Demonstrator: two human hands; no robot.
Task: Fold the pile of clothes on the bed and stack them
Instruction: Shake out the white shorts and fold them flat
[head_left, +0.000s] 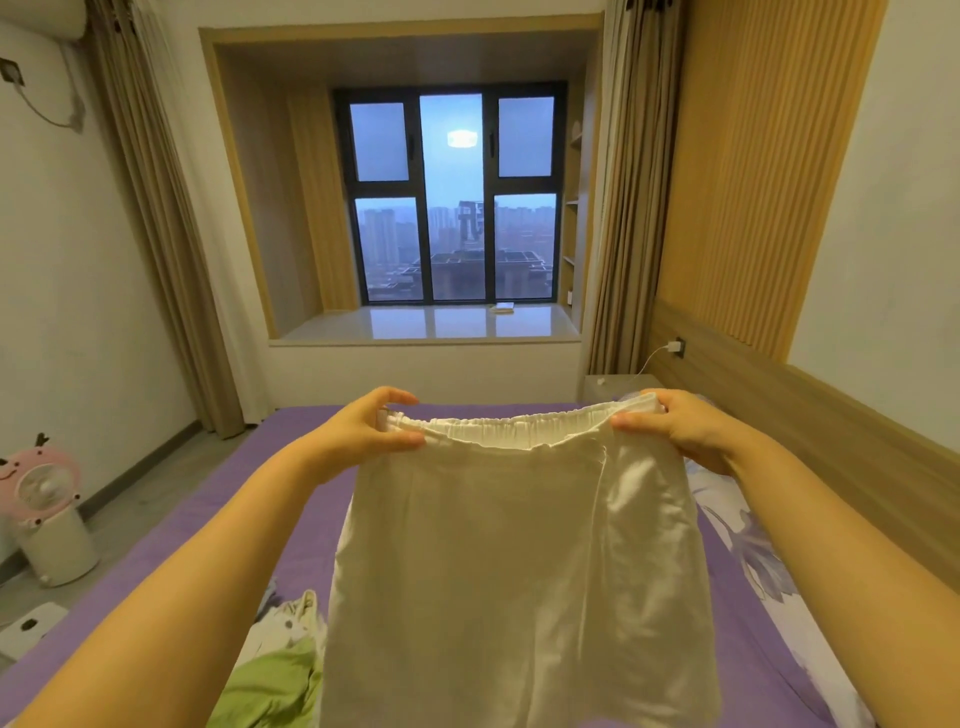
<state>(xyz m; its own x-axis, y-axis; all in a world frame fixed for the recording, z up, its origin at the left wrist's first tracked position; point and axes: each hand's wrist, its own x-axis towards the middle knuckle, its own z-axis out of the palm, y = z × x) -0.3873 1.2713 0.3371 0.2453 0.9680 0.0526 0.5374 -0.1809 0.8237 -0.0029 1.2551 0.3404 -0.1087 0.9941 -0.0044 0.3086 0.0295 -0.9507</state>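
Above the purple bed, my left hand and right hand pinch the white shorts by the waistband corners, stretched wide, beside a green garment.

A bedroom count: 2 hands, the left hand and the right hand; 1 white garment with an elastic waistband; 1 green garment and 1 pale patterned garment; 1 purple bed; 1 window; 2 curtains; 1 pink fan.
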